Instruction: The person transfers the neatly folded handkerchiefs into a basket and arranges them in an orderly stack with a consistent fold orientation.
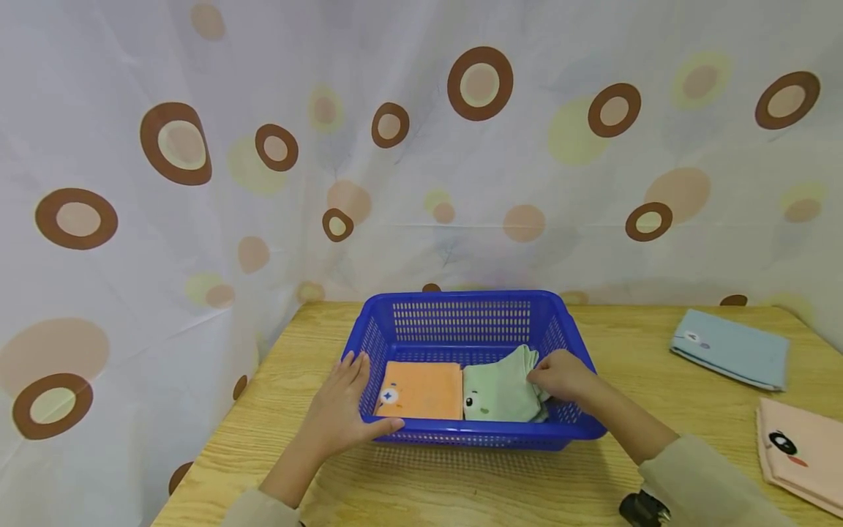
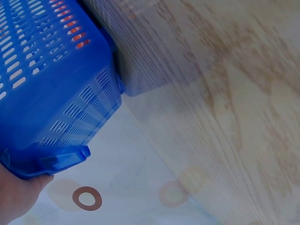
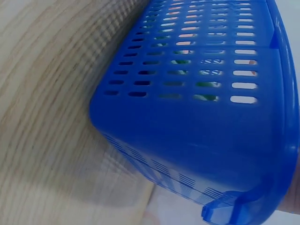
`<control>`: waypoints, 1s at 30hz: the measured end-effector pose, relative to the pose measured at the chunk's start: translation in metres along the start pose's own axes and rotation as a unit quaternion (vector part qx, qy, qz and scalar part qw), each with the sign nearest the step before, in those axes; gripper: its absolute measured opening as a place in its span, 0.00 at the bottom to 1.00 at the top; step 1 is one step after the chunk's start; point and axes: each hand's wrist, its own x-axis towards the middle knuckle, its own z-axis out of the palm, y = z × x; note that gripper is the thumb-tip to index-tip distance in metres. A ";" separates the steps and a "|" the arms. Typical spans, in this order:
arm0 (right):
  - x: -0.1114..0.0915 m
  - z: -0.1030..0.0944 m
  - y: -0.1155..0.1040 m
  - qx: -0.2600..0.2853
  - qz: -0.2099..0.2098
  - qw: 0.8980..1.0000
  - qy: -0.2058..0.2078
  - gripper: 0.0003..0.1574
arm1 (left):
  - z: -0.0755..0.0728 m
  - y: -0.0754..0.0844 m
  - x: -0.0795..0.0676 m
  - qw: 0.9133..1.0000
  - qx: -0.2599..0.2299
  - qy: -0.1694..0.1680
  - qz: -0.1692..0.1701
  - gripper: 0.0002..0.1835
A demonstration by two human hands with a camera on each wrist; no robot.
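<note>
A blue plastic basket (image 1: 461, 424) with slotted walls stands on the wooden table. Inside, a folded orange towel (image 1: 428, 388) with a printed face lies on the left. To its right is a folded light green towel (image 1: 497, 388), its right side lifted and rumpled. My right hand (image 1: 568, 377) reaches over the basket's right wall and pinches the green towel's right edge. At the front left corner, my left hand (image 1: 339, 406) rests on the rim, thumb along the front and fingers spread up the left side. Both wrist views show mostly the basket's outer walls.
A folded light blue towel (image 1: 734, 350) lies at the back right of the table (image 1: 421, 487). Nearer, a folded pink towel (image 1: 806, 457) reaches the right frame edge. A curtain with printed circles (image 1: 421, 168) hangs behind and to the left.
</note>
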 end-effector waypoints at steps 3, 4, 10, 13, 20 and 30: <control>-0.001 -0.003 -0.003 -0.017 -0.010 1.000 0.009 0.25 | 0.000 0.000 0.000 1.000 0.000 0.003 0.000 0.58; -0.002 -0.004 -0.004 -0.023 -0.014 1.000 0.014 0.25 | 0.000 0.000 0.000 1.000 0.000 0.003 0.000 0.58; -0.007 -0.006 -0.012 -0.054 -0.026 0.998 0.028 0.19 | -0.001 0.000 0.001 1.000 0.005 0.007 0.003 0.59; -0.008 -0.007 -0.013 -0.058 -0.039 0.997 0.030 0.19 | 0.000 -0.001 0.001 1.000 0.007 0.010 0.005 0.59; -0.008 -0.009 -0.003 0.043 -0.057 0.995 0.064 0.23 | 0.001 -0.001 0.001 1.000 0.008 0.006 0.004 0.59; -0.016 -0.024 0.003 0.146 -0.073 0.978 0.130 0.24 | 0.001 0.000 0.000 1.000 0.005 0.009 0.004 0.58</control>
